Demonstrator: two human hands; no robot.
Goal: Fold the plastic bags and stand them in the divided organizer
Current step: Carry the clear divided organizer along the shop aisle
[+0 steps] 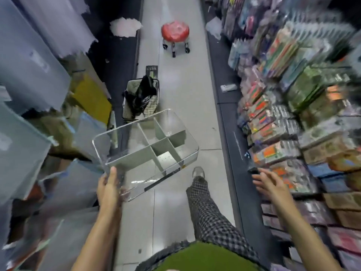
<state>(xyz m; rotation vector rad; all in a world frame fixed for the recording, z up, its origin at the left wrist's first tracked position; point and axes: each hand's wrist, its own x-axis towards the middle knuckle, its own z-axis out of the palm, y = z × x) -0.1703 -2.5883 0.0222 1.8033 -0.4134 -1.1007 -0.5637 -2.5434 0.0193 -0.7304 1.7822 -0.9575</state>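
Observation:
My left hand (108, 187) grips the near left corner of a clear plastic divided organizer (109, 133), held in the air above the aisle floor and tilted. Grey dividers split it into several compartments, all empty. My right hand (268, 181) is stretched out to the right with fingers spread, holding nothing, close to the packaged goods on the right shelf. A black plastic bag (141, 95) sticks out of a small wire basket (128, 112) on the floor just beyond the organizer.
I stand in a narrow shop aisle with a pale tiled floor. Shelves of packaged goods (293, 118) line the right; plastic-wrapped stock (35, 75) fills the left. A red-topped wheeled stool (175, 33) stands farther down the aisle. My leg in checked trousers (207, 212) steps forward.

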